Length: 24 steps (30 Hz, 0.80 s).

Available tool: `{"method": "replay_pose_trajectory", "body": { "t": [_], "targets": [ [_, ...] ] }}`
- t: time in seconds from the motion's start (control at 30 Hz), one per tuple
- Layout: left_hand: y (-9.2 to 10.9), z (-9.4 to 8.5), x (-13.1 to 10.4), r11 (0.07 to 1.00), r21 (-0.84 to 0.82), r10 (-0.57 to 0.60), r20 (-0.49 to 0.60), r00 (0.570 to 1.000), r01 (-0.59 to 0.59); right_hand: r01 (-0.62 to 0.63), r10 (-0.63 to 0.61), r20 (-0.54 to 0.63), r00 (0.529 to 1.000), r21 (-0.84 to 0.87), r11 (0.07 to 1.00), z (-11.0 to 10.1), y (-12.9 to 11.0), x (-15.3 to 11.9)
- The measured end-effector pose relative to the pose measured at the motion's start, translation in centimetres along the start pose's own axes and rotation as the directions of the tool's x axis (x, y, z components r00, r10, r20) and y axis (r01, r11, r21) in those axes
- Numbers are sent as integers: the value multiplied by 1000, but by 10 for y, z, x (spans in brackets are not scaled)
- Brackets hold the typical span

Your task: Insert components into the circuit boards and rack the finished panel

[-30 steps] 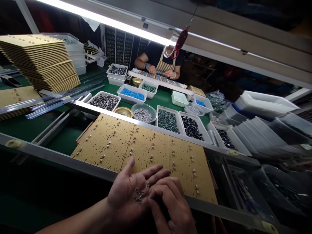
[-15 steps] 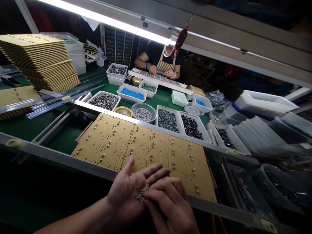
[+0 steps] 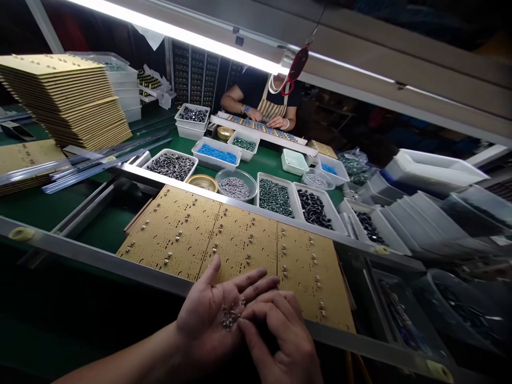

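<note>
Palm up and fingers stretched out, my left hand [image 3: 212,314] carries a small heap of shiny metal parts [image 3: 229,318] in its hollow. Over the same palm, my right hand [image 3: 282,333] pinches thumb and forefinger together at the heap's edge. Whatever sits between those fingertips looks like one of the small metal parts, too small to make out fully. Just beyond both hands lie tan circuit boards [image 3: 240,242] side by side in a metal frame, with pairs of silvery parts standing on them. My fingers cover part of the near board edges.
The frame's front rail [image 3: 120,272] runs beneath my hands. Behind the boards stand a bowl of silvery parts [image 3: 235,188], a brass-coloured dish [image 3: 202,183] and trays of dark components [image 3: 314,207]. A board stack [image 3: 80,106] rises at left. Across the bench, a co-worker's hands [image 3: 264,117] work; scissors [image 3: 294,69] hang above.
My right thumb and fingers have shifted slightly over the heap, and the parts in my left palm lie a little differently. The co-worker's hands have moved closer together.
</note>
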State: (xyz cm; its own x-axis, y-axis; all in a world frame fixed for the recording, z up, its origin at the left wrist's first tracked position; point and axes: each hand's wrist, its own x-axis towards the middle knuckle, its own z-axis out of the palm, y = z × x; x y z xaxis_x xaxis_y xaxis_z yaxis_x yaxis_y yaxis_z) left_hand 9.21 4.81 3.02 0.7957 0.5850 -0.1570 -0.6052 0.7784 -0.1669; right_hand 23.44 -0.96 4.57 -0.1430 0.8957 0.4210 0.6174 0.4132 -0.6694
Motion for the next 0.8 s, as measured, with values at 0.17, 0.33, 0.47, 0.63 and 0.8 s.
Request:
{"method": "replay_pose_trajectory", "body": {
  "t": [0.17, 0.33, 0.47, 0.63, 0.8],
  "targets": [
    [0, -1, -1, 997, 79, -3, 38, 999, 0, -9, 9, 11, 1000, -6, 1000, -1, -3, 1],
    [1, -1, -2, 989, 150, -9, 63, 998, -1, -18, 18, 21, 1000, -12, 1000, 0, -7, 0],
    [1, -1, -5, 975, 223, -29, 82, 996, 10, 6, -4, 23, 1000, -47, 999, -6, -5, 0],
    [3, -7, -5, 955, 295, -50, 119, 992, 13, 39, -86, -128, 988, -338, 940, -54, 36, 33],
    [5, -5, -3, 943, 332, -86, 198, 976, 16, -25, -37, -112, 993, -503, 864, -106, 110, 81]
  ]
}}
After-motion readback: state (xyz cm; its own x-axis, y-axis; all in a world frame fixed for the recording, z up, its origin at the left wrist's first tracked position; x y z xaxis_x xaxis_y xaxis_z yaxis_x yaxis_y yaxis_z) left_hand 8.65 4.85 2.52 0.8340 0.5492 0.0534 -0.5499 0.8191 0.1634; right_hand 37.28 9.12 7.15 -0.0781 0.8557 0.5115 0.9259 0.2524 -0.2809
